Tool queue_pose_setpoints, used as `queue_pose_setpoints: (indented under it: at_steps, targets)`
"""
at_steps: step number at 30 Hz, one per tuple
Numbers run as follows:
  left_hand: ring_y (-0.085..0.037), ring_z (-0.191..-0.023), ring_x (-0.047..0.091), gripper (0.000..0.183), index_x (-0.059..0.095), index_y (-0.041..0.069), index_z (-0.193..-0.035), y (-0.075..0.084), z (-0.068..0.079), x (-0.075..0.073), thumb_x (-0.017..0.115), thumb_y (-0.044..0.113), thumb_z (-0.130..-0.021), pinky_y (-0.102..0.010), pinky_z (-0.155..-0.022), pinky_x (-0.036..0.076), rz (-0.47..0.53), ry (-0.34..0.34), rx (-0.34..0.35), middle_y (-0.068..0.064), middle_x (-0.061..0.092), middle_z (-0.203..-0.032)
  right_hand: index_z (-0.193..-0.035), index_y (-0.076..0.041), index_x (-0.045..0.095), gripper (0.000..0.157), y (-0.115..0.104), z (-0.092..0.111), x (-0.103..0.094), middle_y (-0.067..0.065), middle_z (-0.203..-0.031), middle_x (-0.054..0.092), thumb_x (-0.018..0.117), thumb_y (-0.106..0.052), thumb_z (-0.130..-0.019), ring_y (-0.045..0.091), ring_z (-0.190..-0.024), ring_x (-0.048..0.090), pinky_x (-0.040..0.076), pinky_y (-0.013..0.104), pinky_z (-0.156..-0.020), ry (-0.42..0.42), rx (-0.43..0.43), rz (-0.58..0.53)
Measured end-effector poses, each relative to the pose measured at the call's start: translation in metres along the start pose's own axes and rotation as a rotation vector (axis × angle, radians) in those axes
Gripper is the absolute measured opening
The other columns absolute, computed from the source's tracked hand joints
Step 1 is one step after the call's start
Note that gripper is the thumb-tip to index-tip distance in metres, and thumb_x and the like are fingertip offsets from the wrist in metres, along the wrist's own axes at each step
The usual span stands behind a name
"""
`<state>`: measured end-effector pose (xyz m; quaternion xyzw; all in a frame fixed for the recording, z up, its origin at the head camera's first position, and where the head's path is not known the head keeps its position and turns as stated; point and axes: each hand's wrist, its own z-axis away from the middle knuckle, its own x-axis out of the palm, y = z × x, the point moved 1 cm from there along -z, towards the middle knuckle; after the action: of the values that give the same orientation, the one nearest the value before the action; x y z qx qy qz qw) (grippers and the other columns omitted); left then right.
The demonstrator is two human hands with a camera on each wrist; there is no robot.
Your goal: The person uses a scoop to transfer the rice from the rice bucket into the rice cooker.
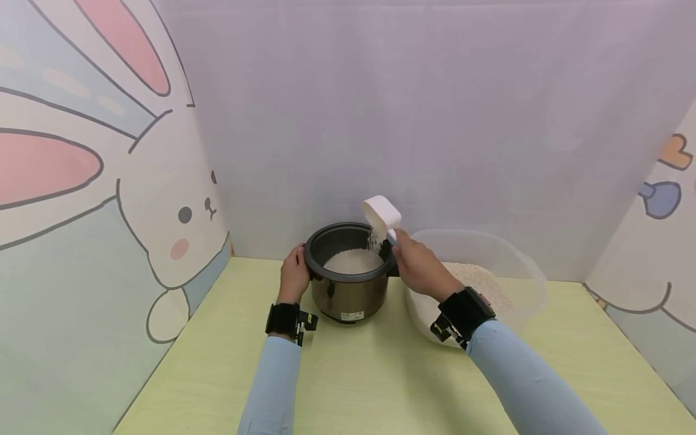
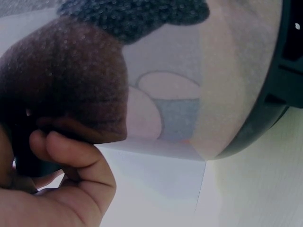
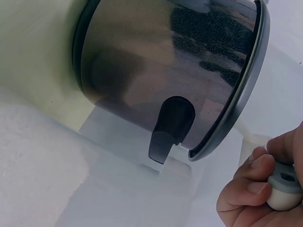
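Note:
A dark metallic rice cooker (image 1: 348, 297) with a wide black rim stands lidless on the table, white rice (image 1: 352, 261) inside it. My left hand (image 1: 294, 275) holds the cooker at its left side; in the left wrist view its fingers (image 2: 78, 153) curl round a black side handle (image 2: 35, 163). Above the cooker's right rim, my right hand (image 1: 421, 266) grips a white scoop (image 1: 383, 212) by its handle (image 3: 284, 196). The scoop is tipped over to the left, and rice grains (image 1: 374, 239) stream from it into the cooker.
Right of the cooker sits a large translucent bin (image 1: 421, 311) holding more rice (image 1: 481, 284), partly behind my right wrist. The cooker's other side handle (image 3: 175, 123) points towards this bin. Pale curtain (image 1: 435, 121) and cartoon-printed panels (image 1: 163, 254) border the yellow-green table (image 1: 348, 386).

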<state>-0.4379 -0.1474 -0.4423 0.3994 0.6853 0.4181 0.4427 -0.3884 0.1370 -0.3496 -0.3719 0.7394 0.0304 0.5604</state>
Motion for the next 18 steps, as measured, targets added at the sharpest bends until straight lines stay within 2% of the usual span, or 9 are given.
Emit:
queue_pose_setpoints:
  at_steps: [6, 11, 16, 18]
  targets:
    - [-0.029, -0.08, 0.062, 0.044, 0.054, 0.002, -0.146, 0.0, -0.0005, 0.0007, 0.035, 0.025, -0.114, -0.037, -0.071, 0.053, 0.006, 0.001, 0.001, -0.022, 0.064, -0.124, -0.146, 0.009, 0.03, 0.041, -0.001, -0.0009, -0.0008, 0.025, -0.108, 0.06, 0.039, -0.008, -0.11, 0.033, -0.087, 0.062, 0.049, 0.048, -0.072, -0.019, 0.012, 0.062]
    - [-0.03, -0.082, 0.063, 0.043, 0.053, 0.002, -0.146, -0.0005, 0.0001, 0.0016, 0.035, 0.024, -0.114, -0.04, -0.073, 0.054, 0.008, -0.01, -0.001, -0.022, 0.064, -0.125, -0.15, 0.008, 0.028, 0.045, -0.0025, 0.0024, 0.0001, 0.025, -0.111, 0.061, 0.04, -0.01, -0.11, 0.034, -0.09, 0.064, 0.051, 0.047, -0.073, -0.045, 0.054, 0.103]
    - [-0.034, -0.09, 0.064, 0.043, 0.053, 0.001, -0.146, -0.0004, 0.0007, 0.0013, 0.035, 0.024, -0.114, -0.044, -0.078, 0.054, -0.003, -0.006, 0.007, -0.023, 0.063, -0.129, -0.152, 0.009, 0.029, 0.048, -0.0059, 0.0063, 0.0029, 0.028, -0.115, 0.062, 0.041, -0.01, -0.11, 0.041, -0.098, 0.066, 0.054, 0.052, -0.08, -0.065, 0.036, 0.253]
    - [-0.035, -0.092, 0.064, 0.043, 0.053, 0.0, -0.145, -0.0006, 0.0008, 0.0011, 0.035, 0.024, -0.114, -0.045, -0.079, 0.053, 0.002, -0.002, 0.011, -0.023, 0.062, -0.13, -0.152, 0.01, 0.03, 0.048, -0.0069, 0.0068, 0.0046, 0.029, -0.115, 0.062, 0.042, -0.009, -0.109, 0.043, -0.097, 0.067, 0.055, 0.052, -0.08, -0.065, 0.02, 0.302]
